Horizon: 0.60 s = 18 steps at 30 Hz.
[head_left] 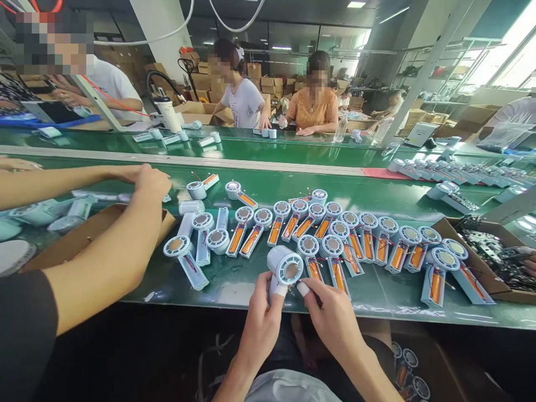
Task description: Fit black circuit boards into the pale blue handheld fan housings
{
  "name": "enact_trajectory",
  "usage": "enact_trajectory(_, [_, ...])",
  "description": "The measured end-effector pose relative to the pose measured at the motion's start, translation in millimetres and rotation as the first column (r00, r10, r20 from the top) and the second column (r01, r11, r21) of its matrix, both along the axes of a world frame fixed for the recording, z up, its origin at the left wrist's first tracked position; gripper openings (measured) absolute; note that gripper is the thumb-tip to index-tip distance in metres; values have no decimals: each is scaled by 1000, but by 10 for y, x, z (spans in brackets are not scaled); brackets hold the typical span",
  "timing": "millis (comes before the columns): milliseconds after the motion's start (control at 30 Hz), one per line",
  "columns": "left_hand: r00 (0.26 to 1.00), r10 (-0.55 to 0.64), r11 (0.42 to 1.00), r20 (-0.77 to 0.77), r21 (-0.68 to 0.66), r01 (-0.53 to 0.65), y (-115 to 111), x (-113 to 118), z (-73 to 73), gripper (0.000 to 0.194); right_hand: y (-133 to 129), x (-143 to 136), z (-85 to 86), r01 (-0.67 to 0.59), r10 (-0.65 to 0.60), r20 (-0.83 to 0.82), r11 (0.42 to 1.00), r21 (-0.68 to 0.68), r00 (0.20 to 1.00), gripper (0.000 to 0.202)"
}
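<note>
Near the table's front edge, my left hand (264, 312) is wrapped round the handle of a pale blue fan unit (285, 265), its round head facing up and toward me. Beside it on the right, my right hand (329, 307) is closed in a pinch just below the round head; what its fingertips hold is too small to name. White covers show on my thumb and a fingertip. Behind both hands, several similar fan units (333, 245) lie in a row, their open handles showing orange cells and red wires.
At left, a co-worker's arm (104, 262) reaches over a cardboard box (84, 234). Another box (502, 285) with dark parts stands at right. A green table (188, 296) spans the view, with people across it.
</note>
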<state>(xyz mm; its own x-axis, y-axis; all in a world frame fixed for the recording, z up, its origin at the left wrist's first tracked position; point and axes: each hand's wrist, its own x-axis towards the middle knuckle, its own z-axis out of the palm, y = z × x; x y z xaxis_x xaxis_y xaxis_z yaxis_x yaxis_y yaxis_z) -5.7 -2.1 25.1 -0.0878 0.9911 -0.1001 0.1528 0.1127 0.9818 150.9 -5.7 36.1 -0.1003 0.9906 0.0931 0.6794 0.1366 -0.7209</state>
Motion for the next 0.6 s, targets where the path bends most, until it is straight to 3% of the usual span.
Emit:
enact_trajectory(67, [999,-42,999,-9,-14,42,4,-14,-6,27,-25,45,164,-132,150,159,984,-120,976,29])
enact_trajectory(167, [995,-99,994,-5,-47,99,8,-28,-2,26,-49,114,359,-293,345,237,928,-231,908,13])
enact_trajectory(267, [988,-151,984,36,-93,154,15,-27,32,25,-23,154,413,-434,473,224,877,-205,852,6])
enact_trajectory(333, [980,-171,975,106,-127,184,25,-28,64,23,13,155,375,-502,523,115,848,-168,845,19])
enact_trajectory(433, [956,-160,966,245,-161,203,42,-30,85,23,46,116,237,-518,489,-198,843,-143,850,35])
enact_trajectory(600, [884,-85,972,459,-158,176,18,11,6,31,-29,-36,-85,-376,167,-605,896,-236,779,52])
